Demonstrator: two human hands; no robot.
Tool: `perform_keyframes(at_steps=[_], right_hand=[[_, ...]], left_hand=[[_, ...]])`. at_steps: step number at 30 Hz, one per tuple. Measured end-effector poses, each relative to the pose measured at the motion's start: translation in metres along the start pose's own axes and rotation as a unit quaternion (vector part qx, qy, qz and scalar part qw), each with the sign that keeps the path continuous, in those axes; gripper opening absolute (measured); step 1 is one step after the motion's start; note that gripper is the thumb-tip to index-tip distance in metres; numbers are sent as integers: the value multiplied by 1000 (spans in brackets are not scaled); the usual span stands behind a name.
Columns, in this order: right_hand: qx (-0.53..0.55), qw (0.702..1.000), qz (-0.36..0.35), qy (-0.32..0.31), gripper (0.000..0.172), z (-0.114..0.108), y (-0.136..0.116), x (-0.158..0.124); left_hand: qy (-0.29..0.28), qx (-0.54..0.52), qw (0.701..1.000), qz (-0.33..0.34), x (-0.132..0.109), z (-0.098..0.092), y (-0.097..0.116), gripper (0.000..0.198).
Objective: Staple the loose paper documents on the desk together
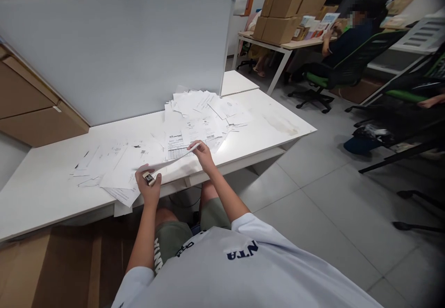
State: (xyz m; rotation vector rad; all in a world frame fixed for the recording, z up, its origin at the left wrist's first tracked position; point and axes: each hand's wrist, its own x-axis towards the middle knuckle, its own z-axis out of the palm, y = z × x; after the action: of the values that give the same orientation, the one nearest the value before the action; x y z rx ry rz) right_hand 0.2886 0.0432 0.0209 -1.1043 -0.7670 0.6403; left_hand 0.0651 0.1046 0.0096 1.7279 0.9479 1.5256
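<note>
A white paper sheet point(170, 162) is stretched between my hands above the desk's front edge, seen nearly edge-on. My left hand point(149, 185) holds its left end and also has a small cream-coloured object with a dark face point(149, 179) between the fingers. The sheet's right end is pinched in my right hand point(202, 153). Under and behind the right hand lies a heap of printed papers point(200, 113), some with barcodes and a table. To the left of my left hand, more papers point(116, 162) are spread, a few hanging over the front edge.
The white desk point(257, 129) carries an upright whiteboard point(132, 53) along its back. Cardboard boxes point(41, 113) stand behind the board at the left. At the back right, a person point(351, 44) sits at another table with stacked boxes point(280, 18). Office chairs point(320, 78) stand at the right.
</note>
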Motion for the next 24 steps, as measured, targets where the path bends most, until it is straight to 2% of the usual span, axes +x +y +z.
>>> perform_keyframes(at_steps=[2, 6, 11, 14, 18, 21, 24], right_hand=[[-19, 999, -22, 29, 12, -1, 8, -5], [23, 998, 1, 66, 15, -6, 24, -16], [61, 998, -7, 10, 28, -7, 34, -19], [49, 998, -13, 25, 24, -4, 35, -21], [35, 998, -21, 38, 18, 1, 29, -25], [7, 999, -45, 2, 22, 0, 21, -27], [-34, 998, -30, -42, 27, -5, 23, -30]], left_hand=[[7, 9, 1000, -2, -4, 2, -6, 23], [-1, 81, 997, 14, -12, 2, -16, 16], [42, 109, 993, -5, -19, 5, -20, 19], [58, 112, 992, 3, -17, 9, -16, 18], [70, 132, 989, -10, -1, 14, -11, 17], [71, 141, 987, 3, 9, 14, -10, 17], [69, 147, 987, 11, 6, 11, -11, 15]])
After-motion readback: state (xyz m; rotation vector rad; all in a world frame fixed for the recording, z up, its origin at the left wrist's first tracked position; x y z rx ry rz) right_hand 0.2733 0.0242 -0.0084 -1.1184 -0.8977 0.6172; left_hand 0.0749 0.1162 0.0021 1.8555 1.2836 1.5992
